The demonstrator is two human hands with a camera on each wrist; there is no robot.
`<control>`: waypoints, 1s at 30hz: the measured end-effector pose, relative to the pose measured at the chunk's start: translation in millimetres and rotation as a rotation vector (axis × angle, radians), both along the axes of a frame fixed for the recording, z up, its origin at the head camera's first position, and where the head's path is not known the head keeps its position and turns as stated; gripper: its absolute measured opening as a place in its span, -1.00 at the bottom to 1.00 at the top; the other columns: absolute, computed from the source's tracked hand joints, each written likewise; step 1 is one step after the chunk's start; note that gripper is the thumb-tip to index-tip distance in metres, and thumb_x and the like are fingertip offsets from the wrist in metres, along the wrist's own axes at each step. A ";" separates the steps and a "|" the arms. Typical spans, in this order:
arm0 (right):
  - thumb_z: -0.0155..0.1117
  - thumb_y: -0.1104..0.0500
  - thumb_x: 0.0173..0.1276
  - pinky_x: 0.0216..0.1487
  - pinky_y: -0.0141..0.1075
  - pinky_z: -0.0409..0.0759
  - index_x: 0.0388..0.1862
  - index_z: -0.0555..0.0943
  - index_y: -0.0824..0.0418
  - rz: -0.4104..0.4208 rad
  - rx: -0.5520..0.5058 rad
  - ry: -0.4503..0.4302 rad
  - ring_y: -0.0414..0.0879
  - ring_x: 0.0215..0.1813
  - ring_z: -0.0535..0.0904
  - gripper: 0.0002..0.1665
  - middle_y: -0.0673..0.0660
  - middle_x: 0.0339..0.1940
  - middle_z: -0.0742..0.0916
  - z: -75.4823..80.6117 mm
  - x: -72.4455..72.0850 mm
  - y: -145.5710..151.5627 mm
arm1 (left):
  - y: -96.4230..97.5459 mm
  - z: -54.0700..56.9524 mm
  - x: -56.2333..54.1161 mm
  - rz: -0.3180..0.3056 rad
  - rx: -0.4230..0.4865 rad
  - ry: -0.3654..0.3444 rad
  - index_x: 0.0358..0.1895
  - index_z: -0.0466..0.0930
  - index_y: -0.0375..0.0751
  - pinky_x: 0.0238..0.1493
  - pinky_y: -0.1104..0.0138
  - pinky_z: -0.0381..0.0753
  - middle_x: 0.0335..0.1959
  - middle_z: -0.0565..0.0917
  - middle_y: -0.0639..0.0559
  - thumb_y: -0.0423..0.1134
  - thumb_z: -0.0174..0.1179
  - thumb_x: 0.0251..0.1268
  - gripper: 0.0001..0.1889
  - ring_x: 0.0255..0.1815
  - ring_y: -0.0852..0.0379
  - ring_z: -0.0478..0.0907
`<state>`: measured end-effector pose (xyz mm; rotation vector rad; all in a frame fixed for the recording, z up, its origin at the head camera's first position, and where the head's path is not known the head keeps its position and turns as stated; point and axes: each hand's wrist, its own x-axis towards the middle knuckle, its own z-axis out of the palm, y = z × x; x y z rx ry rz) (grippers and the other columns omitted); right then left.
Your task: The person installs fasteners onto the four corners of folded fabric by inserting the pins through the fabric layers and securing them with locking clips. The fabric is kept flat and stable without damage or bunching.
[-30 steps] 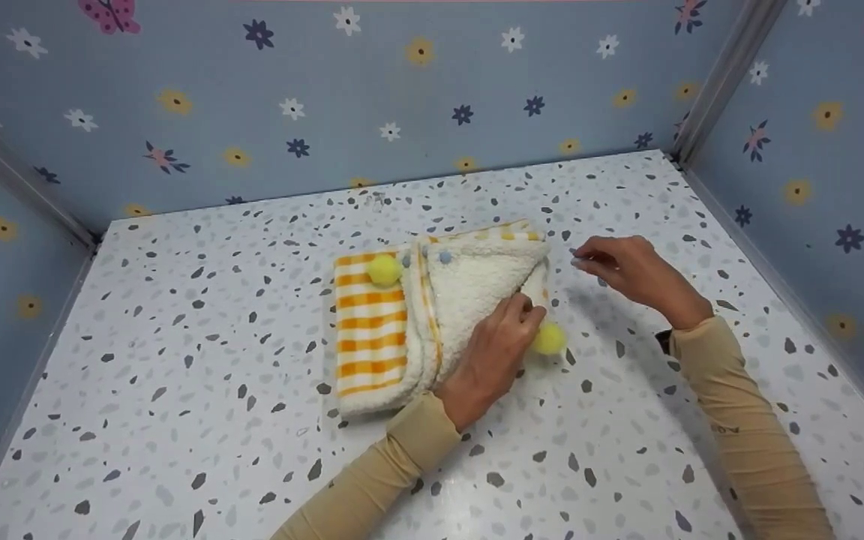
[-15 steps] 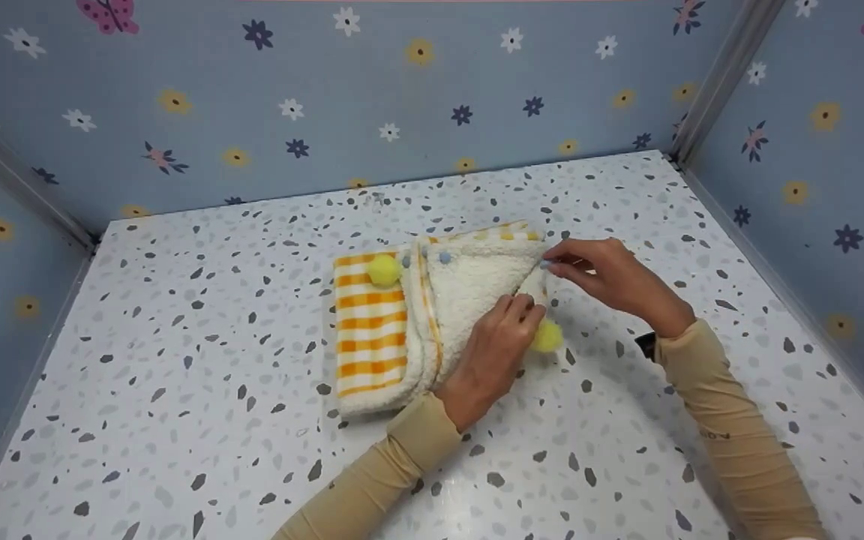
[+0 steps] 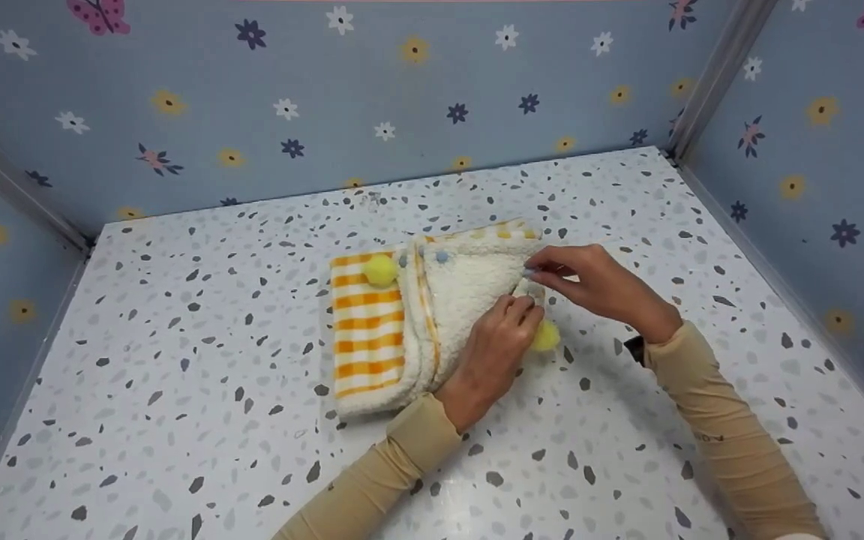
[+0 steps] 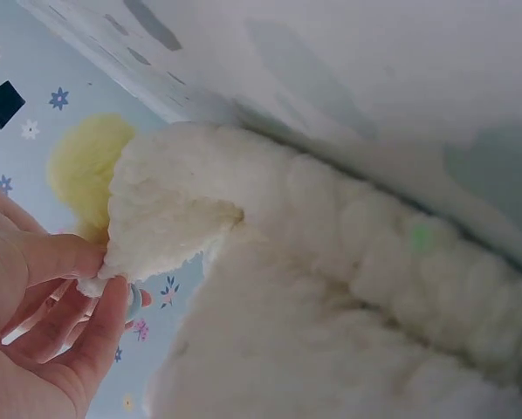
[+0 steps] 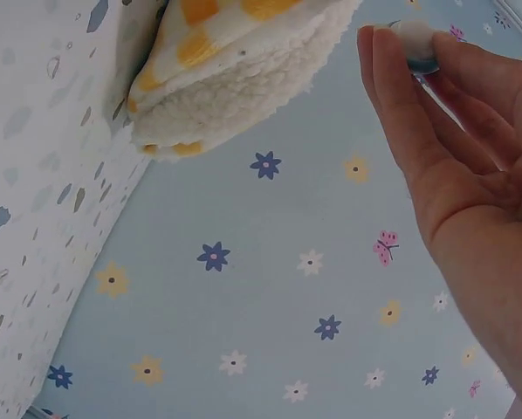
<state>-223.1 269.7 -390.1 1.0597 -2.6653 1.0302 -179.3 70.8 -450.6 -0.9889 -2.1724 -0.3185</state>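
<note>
A folded orange-and-white checked blanket with white fleece lining [image 3: 368, 330] lies on the speckled table. Its fleece side [image 4: 235, 332] fills much of the left wrist view. My left hand [image 3: 493, 345] pinches the fleece at the blanket's right edge between thumb and fingers. Close above it, my right hand [image 3: 597, 286] holds a small round blue-and-white button-like piece [image 5: 415, 45] in its fingertips, near the fleece edge. Two similar blue pieces sit at the top of the fold, one being the blue dot [image 3: 442, 256]. Yellow pompoms show at the upper left [image 3: 381, 271] and beside my left hand.
The speckled tabletop [image 3: 177, 390] surrounds the blanket. Blue flowered panels [image 3: 357, 90] stand at the back and both sides, joined by metal corner posts. A small dark object [image 3: 634, 349] sits at my right wrist.
My right hand has moved left and slightly down, carrying the small blue-and-white piece to the blanket's right edge. My left hand keeps its pinch there.
</note>
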 end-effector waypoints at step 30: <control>0.31 0.30 0.48 0.01 -0.24 0.70 0.04 0.69 0.26 0.045 0.000 -0.010 -0.09 0.00 0.75 -0.79 0.09 -0.06 0.78 -1.4 5.2 -9.6 | -1.8 0.4 0.1 -0.013 0.004 -0.033 -0.04 0.69 -0.20 -0.10 0.35 0.61 -0.07 0.63 -0.04 -0.48 0.23 0.41 -0.82 -0.14 0.04 0.58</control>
